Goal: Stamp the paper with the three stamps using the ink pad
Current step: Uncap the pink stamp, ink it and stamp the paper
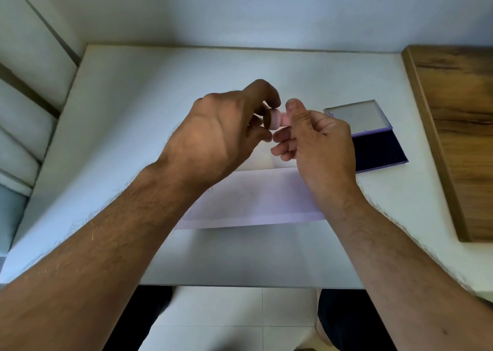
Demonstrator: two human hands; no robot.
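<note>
A small pink stamp (pixel 278 120) is held in the air between both hands, above the far edge of the paper. My left hand (pixel 221 134) pinches its left end, where a brownish part shows. My right hand (pixel 317 142) grips its right end with thumb and fingers. The pale lilac paper (pixel 256 201) lies flat on the table under my wrists. The ink pad (pixel 378 147) lies open to the right, with its dark blue pad facing up and its clear lid (pixel 357 117) folded back. No other stamps are visible.
Everything rests on a white table (pixel 133 110) set against a wall. A wooden board (pixel 458 126) lies along the table's right side. Padded panels stand at the left. My legs and a tiled floor show below the front edge.
</note>
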